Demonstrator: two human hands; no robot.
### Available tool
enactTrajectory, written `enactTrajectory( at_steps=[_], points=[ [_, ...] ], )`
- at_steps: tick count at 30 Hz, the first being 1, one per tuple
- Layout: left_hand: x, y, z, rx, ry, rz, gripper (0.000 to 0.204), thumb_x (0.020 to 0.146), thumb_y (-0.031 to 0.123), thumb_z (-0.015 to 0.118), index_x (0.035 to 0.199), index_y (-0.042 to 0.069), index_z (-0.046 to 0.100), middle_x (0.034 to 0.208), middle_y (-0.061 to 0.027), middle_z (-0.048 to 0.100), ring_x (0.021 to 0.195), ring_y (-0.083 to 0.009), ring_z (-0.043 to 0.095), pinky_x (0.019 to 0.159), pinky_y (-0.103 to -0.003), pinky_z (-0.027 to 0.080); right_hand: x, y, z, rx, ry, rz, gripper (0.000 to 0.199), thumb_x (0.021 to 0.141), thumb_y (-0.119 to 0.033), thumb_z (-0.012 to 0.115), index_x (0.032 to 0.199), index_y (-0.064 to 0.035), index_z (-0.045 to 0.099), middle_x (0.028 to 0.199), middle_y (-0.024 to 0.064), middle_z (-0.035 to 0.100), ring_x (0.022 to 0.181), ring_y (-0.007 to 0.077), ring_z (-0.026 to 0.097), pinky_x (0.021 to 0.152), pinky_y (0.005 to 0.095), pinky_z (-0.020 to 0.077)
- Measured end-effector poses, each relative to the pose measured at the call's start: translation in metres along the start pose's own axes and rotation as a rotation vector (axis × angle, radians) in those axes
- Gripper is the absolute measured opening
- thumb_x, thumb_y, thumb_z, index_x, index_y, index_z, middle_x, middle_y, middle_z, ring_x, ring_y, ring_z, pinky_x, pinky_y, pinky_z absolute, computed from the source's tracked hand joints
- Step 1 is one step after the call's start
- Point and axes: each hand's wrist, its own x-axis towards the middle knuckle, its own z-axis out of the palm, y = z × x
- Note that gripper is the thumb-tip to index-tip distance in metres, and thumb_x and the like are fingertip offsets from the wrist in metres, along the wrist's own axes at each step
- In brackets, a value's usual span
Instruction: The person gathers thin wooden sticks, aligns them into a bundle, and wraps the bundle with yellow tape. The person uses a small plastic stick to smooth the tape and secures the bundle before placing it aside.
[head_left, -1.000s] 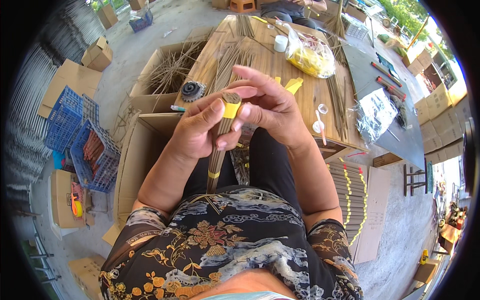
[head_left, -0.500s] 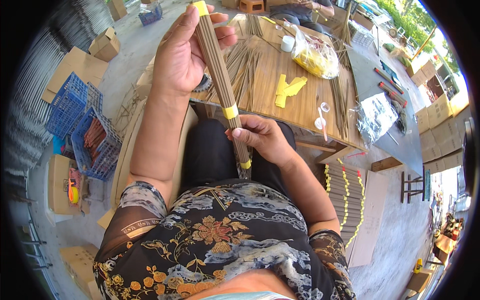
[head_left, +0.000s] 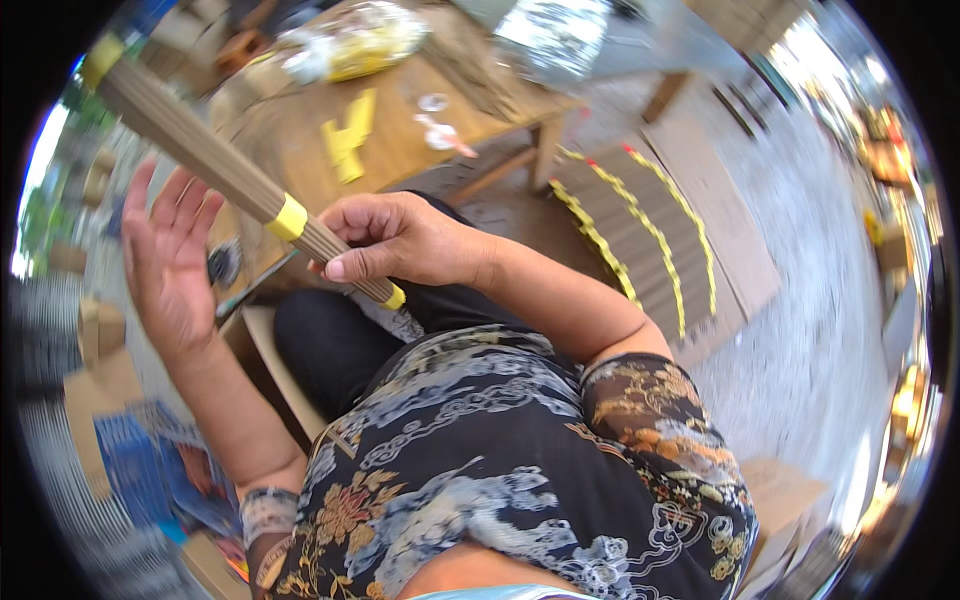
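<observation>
My right hand [head_left: 400, 240] grips the lower end of a long bundle of thin brown sticks [head_left: 215, 170] bound with yellow tape bands. The bundle slants up to the upper left, its far end capped by yellow tape. My left hand [head_left: 165, 265] is off the bundle, fingers spread, palm facing it just below and to the left. A wooden table [head_left: 400, 150] lies beyond my hands, with yellow tape strips [head_left: 345, 135] on it.
Finished stick bundles with yellow bands [head_left: 640, 235] lie in a row on cardboard on the floor at the right. A yellow plastic bag [head_left: 365, 40] sits on the table's far side. Blue crates [head_left: 130, 465] and cardboard boxes [head_left: 100, 330] stand at the left.
My left hand has let go of the bundle's top and dropped away with fingers spread. The view has swung right, and my right hand still holds the bundle's lower end.
</observation>
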Motion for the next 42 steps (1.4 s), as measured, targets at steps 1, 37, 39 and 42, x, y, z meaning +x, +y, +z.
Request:
enactTrajectory(
  at_steps=[1, 37, 39, 42],
  points=[
    [0.001, -0.001, 0.007, 0.044, -0.012, -0.083, 0.055, 0.09, 0.033, 0.044, 0.129, -0.003, 0.027, 0.116, -0.0246, 0.048, 0.105, -0.0294, 0.052, 0.093, -0.039, 0.04, -0.014, -0.004, -0.012, 0.052, 0.07, -0.039, 0.028, 0.081, -0.006, 0.059, 0.108, -0.0008, 0.052, 0.095, 0.0047, 0.062, 0.092, 0.0123, 0.056, 0.083, 0.0265, 0.0437],
    [-0.039, -0.122, -0.165, 0.403, 0.562, -0.668, 0.036, 0.087, 0.017, 0.051, 0.114, -0.004, 0.042, 0.099, -0.0179, 0.057, 0.088, -0.0244, 0.059, 0.081, -0.034, 0.05, -0.479, 0.187, -0.288, -0.553, 2.152, 0.863, 0.032, 0.069, -0.02, 0.068, 0.089, 0.0016, 0.057, 0.08, 0.0118, 0.059, 0.071, 0.0219, 0.056, 0.064, 0.0337, 0.0463],
    [-0.082, -0.103, -0.183, 0.477, 0.751, -0.589, 0.032, 0.086, 0.017, 0.053, 0.108, -0.004, 0.046, 0.093, -0.0163, 0.058, 0.083, -0.0248, 0.06, 0.077, -0.034, 0.051, -0.434, 0.158, -0.264, -0.33, 2.043, 0.68, 0.019, 0.079, -0.016, 0.056, 0.066, -0.0029, 0.05, 0.05, 0.0026, 0.044, 0.038, 0.0115, 0.038, 0.036, 0.0286, 0.0311],
    [-0.134, -0.101, -0.233, 0.471, 1.003, -0.547, 0.02, 0.084, 0.017, 0.054, 0.093, -0.001, 0.051, 0.078, -0.0115, 0.058, 0.069, -0.0225, 0.06, 0.065, -0.031, 0.052, -0.419, 0.169, -0.244, -0.135, 1.863, 0.348, 0.024, 0.08, -0.009, 0.049, 0.058, -0.0068, 0.04, 0.047, 0.0021, 0.041, 0.038, 0.01, 0.036, 0.033, 0.0244, 0.0285]
  ],
)
